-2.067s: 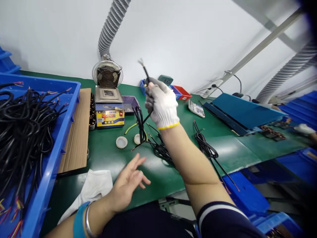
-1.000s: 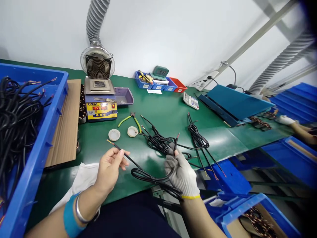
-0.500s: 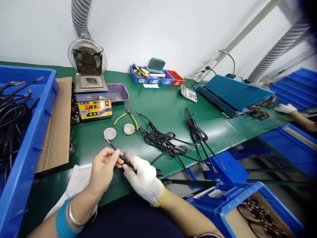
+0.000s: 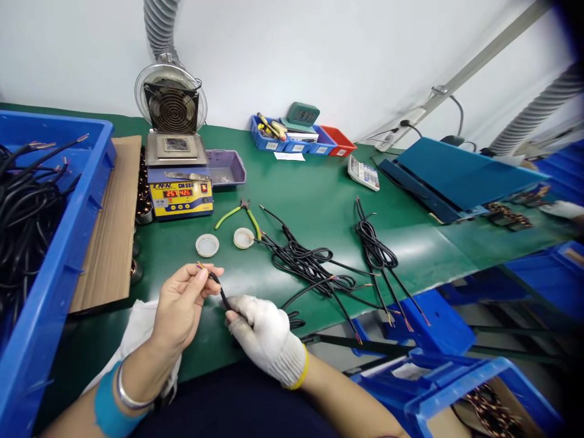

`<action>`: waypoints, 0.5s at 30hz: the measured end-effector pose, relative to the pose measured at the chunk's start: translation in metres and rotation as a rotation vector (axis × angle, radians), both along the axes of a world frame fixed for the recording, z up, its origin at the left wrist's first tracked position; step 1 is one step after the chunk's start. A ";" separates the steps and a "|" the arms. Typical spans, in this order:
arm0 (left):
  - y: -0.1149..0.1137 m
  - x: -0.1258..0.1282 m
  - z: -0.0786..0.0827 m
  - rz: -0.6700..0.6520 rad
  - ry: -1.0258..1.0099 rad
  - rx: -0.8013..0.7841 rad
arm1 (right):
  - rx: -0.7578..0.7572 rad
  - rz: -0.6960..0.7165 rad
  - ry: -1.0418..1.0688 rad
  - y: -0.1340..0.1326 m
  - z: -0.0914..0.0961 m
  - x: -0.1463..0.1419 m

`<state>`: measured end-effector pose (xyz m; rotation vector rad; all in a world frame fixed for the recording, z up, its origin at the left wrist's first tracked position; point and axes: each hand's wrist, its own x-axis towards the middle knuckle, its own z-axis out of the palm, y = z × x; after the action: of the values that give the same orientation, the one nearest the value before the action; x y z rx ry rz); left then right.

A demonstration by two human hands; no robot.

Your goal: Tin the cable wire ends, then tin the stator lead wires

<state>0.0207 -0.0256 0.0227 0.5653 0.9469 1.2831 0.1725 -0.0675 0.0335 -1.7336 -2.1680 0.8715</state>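
Note:
My bare left hand pinches the stripped end of a black cable, where coloured wire tips show at my fingertips. My right hand, in a white knit glove, is closed on the same cable a little further along, just right of the left hand. Both hands hover over the near edge of the green bench mat. The rest of this cable trails off to the right under the gloved hand.
Loose black cables and a coiled bundle lie right of my hands. Green-handled cutters, two white caps, a solder pot with fan, a blue crate of cables at left, a white cloth, and blue bins at lower right.
My right hand brought a cable down from near the solder pot to the bench front; my left hand took its stripped end, and the right hand slid up close to it.

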 end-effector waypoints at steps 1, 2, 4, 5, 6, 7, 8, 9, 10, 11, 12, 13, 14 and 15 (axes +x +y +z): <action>0.000 0.001 0.000 -0.002 -0.001 0.001 | -0.006 0.019 -0.002 0.000 0.000 0.001; 0.000 0.001 0.000 -0.002 -0.001 0.004 | -0.005 0.038 -0.005 0.001 0.001 0.001; 0.000 0.003 -0.002 0.007 0.004 0.018 | 0.008 0.078 -0.009 0.001 0.001 0.000; 0.000 0.004 -0.002 0.014 0.013 0.025 | 0.017 0.100 -0.010 0.001 0.002 -0.001; 0.000 0.005 -0.003 0.023 0.027 0.033 | 0.026 0.121 -0.013 0.002 0.002 -0.003; 0.000 0.005 -0.004 0.032 0.044 0.039 | 0.035 0.140 -0.021 0.002 0.002 -0.005; 0.001 0.005 -0.005 0.039 0.061 0.044 | 0.040 0.159 -0.032 0.003 0.003 -0.007; 0.001 0.006 -0.006 0.046 0.078 0.047 | 0.043 0.175 -0.049 0.004 0.004 -0.010; 0.001 0.006 -0.007 0.053 0.093 0.047 | 0.043 0.186 -0.068 0.005 0.006 -0.012; 0.001 0.006 -0.007 0.059 0.106 0.043 | 0.040 0.194 -0.087 0.007 0.007 -0.014; 0.001 0.006 -0.007 0.067 0.116 0.037 | 0.032 0.205 -0.102 0.008 0.009 -0.016; 0.001 0.006 -0.007 0.074 0.126 0.029 | 0.024 0.215 -0.112 0.009 0.010 -0.018; 0.001 0.006 -0.007 0.082 0.135 0.022 | 0.015 0.223 -0.116 0.010 0.011 -0.019; 0.001 0.006 -0.007 0.090 0.139 0.014 | 0.007 0.226 -0.112 0.011 0.012 -0.020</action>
<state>0.0264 -0.0247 0.0153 0.6352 1.0894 1.3450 0.1525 -0.0567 0.0452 -1.5916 -2.4742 0.8337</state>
